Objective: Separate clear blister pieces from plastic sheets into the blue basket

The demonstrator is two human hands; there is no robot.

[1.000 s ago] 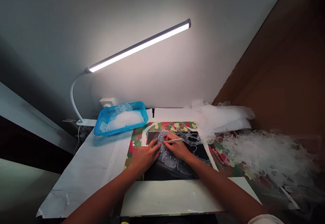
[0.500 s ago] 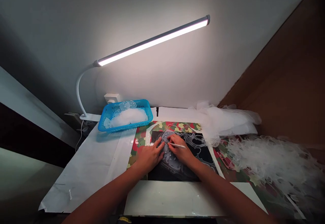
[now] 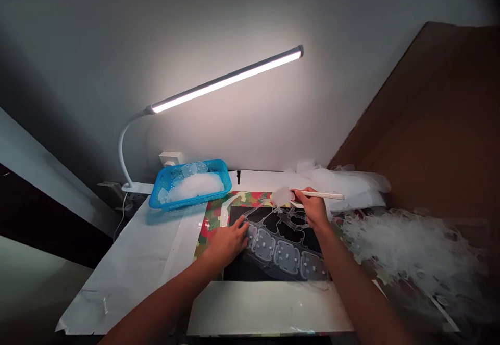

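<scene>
Translucent sheet (image 3: 287,256) slants from frame centre toward lower right, left hand (image 3: 231,239) nearer, fingers loosely spread at its upper-left end, right hand (image 3: 313,208) higher, gripping white stick (image 3: 330,196).

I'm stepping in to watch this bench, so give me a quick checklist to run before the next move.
1. Lamp lit: ok.
2. Left hand on the translucent sheet: ok, at its left side.
3. Right hand holding the white stick: ok.
4. Pale piece by the right fingertips free of the sheet: cannot tell.
5. Black mat under the sheet: ok.
6. Blue basket upright: ok, pieces inside.
</scene>
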